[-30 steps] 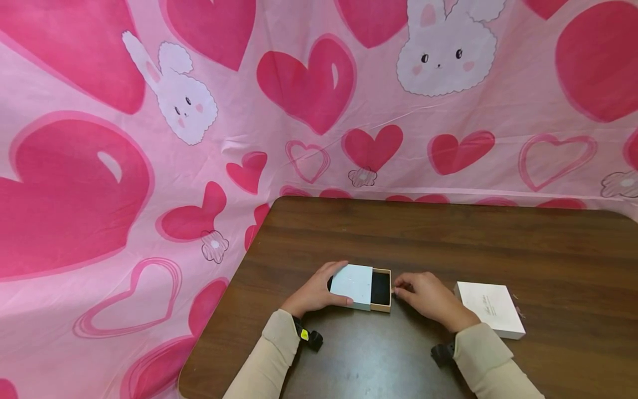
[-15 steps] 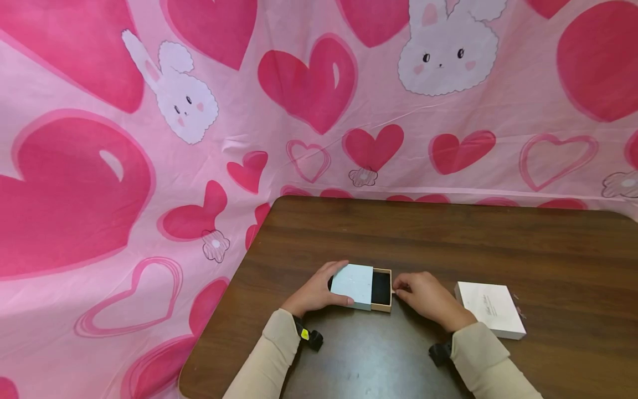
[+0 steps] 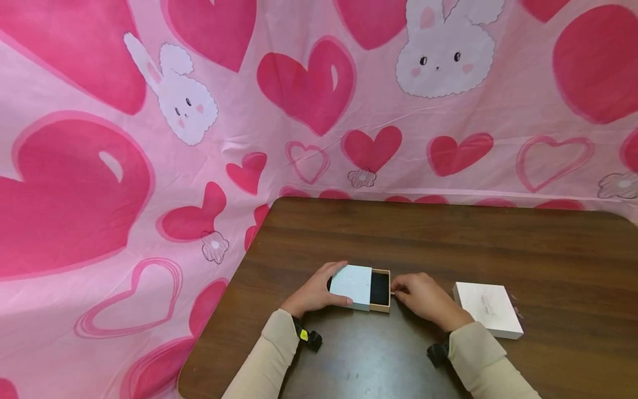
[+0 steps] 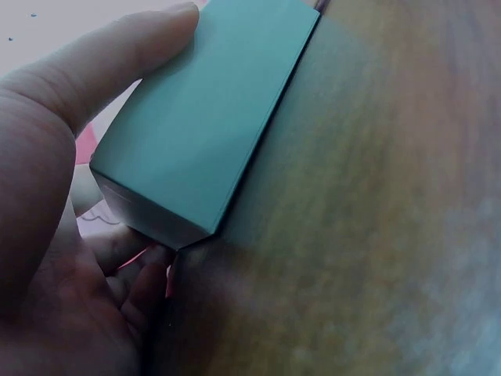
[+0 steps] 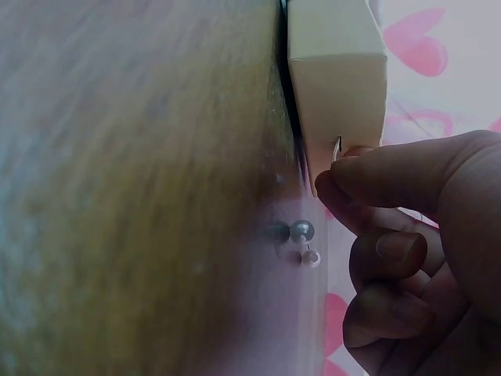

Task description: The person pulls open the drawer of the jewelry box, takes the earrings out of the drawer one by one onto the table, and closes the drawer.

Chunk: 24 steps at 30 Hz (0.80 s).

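Note:
A light blue drawer box lies on the table, its tan tray slid partly out to the right. Black lining shows inside the tray. My left hand grips the blue sleeve from the left, thumb on the near side and fingers at the far side. At the tray's right end, my right hand pinches a small pull loop between thumb and forefinger. The other right fingers are curled in. In the right wrist view, a grey bead and a paler bead lie below the box.
To the right of my right hand lies a flat white box with printed lettering. Small items, too tiny to make out, sit by its right edge. A pink heart-patterned cloth hangs behind the brown table.
My right hand and forearm have shifted slightly left toward the tray. The left hand keeps its grip, and the tray's opening looks almost the same.

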Available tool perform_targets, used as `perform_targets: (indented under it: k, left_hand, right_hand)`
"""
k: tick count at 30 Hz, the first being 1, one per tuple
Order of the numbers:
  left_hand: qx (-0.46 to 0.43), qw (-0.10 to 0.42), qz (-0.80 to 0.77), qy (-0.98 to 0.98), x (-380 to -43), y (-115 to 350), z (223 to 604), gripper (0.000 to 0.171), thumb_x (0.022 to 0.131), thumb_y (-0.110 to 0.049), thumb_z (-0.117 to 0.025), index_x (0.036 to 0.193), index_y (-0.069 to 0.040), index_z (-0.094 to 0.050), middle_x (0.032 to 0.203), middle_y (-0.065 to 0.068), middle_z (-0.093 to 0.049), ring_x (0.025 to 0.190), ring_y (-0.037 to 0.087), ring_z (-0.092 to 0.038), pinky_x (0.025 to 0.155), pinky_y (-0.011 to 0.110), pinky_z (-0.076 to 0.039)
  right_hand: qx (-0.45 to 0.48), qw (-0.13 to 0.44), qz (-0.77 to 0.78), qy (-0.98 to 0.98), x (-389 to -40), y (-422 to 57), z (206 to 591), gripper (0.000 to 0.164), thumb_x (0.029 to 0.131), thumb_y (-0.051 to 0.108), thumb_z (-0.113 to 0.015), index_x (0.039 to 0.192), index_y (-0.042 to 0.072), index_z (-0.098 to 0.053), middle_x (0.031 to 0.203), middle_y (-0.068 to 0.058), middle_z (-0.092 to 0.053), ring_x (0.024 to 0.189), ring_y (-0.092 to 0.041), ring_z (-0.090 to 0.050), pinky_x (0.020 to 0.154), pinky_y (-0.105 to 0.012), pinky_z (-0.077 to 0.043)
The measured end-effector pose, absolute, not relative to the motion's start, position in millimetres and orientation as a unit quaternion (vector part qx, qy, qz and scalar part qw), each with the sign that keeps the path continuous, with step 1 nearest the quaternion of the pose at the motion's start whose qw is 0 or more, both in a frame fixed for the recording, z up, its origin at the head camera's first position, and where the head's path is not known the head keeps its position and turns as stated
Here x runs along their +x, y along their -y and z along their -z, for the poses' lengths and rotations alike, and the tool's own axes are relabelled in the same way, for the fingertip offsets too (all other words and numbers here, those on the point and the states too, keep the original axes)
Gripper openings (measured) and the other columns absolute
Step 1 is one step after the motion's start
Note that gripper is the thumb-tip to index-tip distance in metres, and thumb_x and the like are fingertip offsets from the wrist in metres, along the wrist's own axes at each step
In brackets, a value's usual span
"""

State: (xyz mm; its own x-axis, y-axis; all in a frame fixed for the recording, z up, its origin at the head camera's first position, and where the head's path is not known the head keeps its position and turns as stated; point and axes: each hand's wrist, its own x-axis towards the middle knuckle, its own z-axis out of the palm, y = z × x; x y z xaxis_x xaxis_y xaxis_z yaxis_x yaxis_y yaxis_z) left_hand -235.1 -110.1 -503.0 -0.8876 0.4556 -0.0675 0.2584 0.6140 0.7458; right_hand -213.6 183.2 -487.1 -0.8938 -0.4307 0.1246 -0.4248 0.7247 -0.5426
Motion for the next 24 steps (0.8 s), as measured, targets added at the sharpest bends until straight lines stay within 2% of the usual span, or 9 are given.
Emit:
perform_targets:
  k: [24]
  left_hand:
    - [0.191, 0.119, -0.366, -0.903, -232.1, 104.9, 493.6, 0.1, 0.068, -0.055, -0.083, 0.151, -0.025, -0.037, 0.149, -0.004, -0.037, 0.126, 0.017, -0.039, 0.104, 0.046, -0.036]
  right_hand:
    - [-0.247, 0.012, 0.291, -0.924, -213.7, -182.9, 485.5, 0.013, 0.085, 0.007, -0.073, 0.09, 0.02, -0.072, 0.082, 0.012, -0.064, 0.073, -0.007, -0.055, 0.073, -0.036, -0.051]
